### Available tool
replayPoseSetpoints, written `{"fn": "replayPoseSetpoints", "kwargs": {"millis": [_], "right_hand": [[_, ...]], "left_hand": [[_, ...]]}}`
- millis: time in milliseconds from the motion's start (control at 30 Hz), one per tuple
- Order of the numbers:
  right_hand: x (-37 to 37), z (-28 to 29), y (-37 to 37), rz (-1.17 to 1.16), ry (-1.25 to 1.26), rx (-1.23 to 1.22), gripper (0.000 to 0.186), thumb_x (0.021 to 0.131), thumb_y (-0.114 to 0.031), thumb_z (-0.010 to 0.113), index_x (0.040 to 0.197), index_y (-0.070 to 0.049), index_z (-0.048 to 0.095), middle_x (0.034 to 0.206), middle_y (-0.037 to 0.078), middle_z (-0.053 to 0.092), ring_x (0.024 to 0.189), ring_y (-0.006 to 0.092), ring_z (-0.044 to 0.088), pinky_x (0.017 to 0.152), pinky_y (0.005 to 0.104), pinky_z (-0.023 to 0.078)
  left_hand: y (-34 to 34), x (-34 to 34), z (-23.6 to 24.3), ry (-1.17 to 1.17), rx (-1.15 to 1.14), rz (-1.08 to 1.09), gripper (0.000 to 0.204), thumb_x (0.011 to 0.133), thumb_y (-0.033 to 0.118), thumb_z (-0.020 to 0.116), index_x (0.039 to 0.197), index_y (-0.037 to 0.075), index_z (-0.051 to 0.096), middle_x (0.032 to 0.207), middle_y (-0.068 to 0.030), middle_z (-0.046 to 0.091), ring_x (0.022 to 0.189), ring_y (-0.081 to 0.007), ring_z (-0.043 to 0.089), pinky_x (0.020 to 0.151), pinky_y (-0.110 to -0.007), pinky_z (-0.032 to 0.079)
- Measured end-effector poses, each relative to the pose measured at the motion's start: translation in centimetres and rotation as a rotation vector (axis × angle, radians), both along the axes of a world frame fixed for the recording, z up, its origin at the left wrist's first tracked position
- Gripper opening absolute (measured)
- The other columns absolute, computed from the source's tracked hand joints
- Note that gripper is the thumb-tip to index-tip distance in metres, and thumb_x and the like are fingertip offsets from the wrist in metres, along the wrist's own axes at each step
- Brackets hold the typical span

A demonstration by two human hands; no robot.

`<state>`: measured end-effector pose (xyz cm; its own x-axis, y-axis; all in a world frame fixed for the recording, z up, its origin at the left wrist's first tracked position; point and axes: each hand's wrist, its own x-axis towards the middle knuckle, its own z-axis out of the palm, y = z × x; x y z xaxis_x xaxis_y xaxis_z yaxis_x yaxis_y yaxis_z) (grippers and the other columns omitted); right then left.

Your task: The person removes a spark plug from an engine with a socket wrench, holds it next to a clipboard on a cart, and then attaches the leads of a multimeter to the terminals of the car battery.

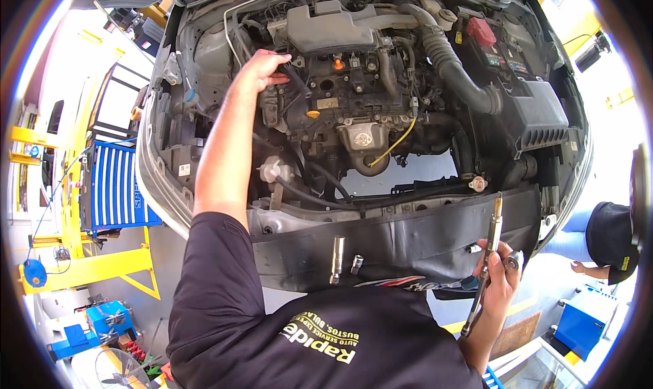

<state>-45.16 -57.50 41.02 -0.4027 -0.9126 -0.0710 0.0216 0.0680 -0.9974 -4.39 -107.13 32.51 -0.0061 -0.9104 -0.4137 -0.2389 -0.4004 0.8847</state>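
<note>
My left hand (264,70) reaches over the left side of the engine (326,106). Its fingers are closed around the top of a dark stick-shaped part (296,80), shaped like an ignition coil, which slants down toward the engine's top; whether its lower end touches is unclear. Beside it is a round dark hole (327,85) in the engine cover. Low on the right, my right hand (500,280) grips a long metal rod tool (497,219) with a brass-coloured tip, pointing up. A round ratchet head (514,259) shows at the same hand.
A long socket (337,258) and a short socket (357,264) lie on the black fender cover (401,236) over the car's front. A corrugated intake hose (445,55) and black airbox (537,117) occupy the right. Another person (607,242) is at far right; a blue tool cabinet (122,185) stands left.
</note>
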Motion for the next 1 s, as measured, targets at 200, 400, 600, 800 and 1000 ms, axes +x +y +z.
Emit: {"fn": "replayPoseSetpoints", "kwargs": {"millis": [200, 400, 600, 800, 1000], "right_hand": [[-0.8, 0.2, 0.6, 0.062, -0.067, -0.028, 0.033, 0.101, -0.019, 0.059, 0.114, 0.011, 0.063, 0.085, 0.010, 0.067, 0.064, 0.0106, 0.057, 0.058, 0.0228, 0.040], [-2.0, 0.1, 2.0, 0.121, -0.080, -0.017, 0.032, 0.101, -0.019, 0.061, 0.115, 0.010, 0.064, 0.095, 0.012, 0.070, 0.066, 0.0117, 0.060, 0.058, 0.0238, 0.044], [-2.7, 0.1, 2.7, 0.086, -0.076, 0.025, 0.033, 0.101, -0.020, 0.061, 0.114, 0.010, 0.065, 0.082, 0.008, 0.066, 0.063, 0.0112, 0.059, 0.058, 0.0237, 0.045], [-2.5, 0.2, 1.9, 0.069, -0.062, 0.035, 0.034, 0.101, -0.021, 0.061, 0.113, 0.010, 0.066, 0.073, 0.005, 0.062, 0.062, 0.0105, 0.058, 0.056, 0.0227, 0.042], [-2.4, 0.2, 1.0, 0.059, -0.054, 0.056, 0.034, 0.100, -0.022, 0.063, 0.111, 0.009, 0.067, 0.072, 0.004, 0.062, 0.062, 0.0099, 0.058, 0.057, 0.0224, 0.040]], "left_hand": [[5.6, -6.0, -3.5, -0.145, -0.337, 0.158, 0.073, 0.078, -0.002, 0.079, 0.137, -0.001, 0.035, 0.117, -0.0213, 0.060, 0.103, -0.0318, 0.067, 0.086, -0.044, 0.059], [6.5, -8.2, -4.2, -0.528, -0.512, 0.374, 0.065, 0.071, 0.011, 0.085, 0.126, 0.006, 0.049, 0.115, -0.0204, 0.065, 0.108, -0.0336, 0.064, 0.094, -0.043, 0.049], [5.1, -8.3, -5.1, -0.668, -0.621, 0.346, 0.061, 0.074, 0.011, 0.082, 0.125, 0.006, 0.049, 0.114, -0.0236, 0.066, 0.109, -0.0390, 0.065, 0.095, -0.045, 0.049], [5.5, -8.7, -6.4, -0.751, -0.817, 0.402, 0.066, 0.075, 0.009, 0.078, 0.131, 0.000, 0.045, 0.119, -0.0272, 0.061, 0.114, -0.0429, 0.060, 0.100, -0.047, 0.047], [9.1, -12.0, -4.4, -0.720, -0.618, 0.201, 0.127, 0.066, 0.011, 0.089, 0.156, 0.000, 0.000, 0.141, -0.0365, 0.031, 0.126, -0.0500, 0.048, 0.108, -0.049, 0.043]]}}
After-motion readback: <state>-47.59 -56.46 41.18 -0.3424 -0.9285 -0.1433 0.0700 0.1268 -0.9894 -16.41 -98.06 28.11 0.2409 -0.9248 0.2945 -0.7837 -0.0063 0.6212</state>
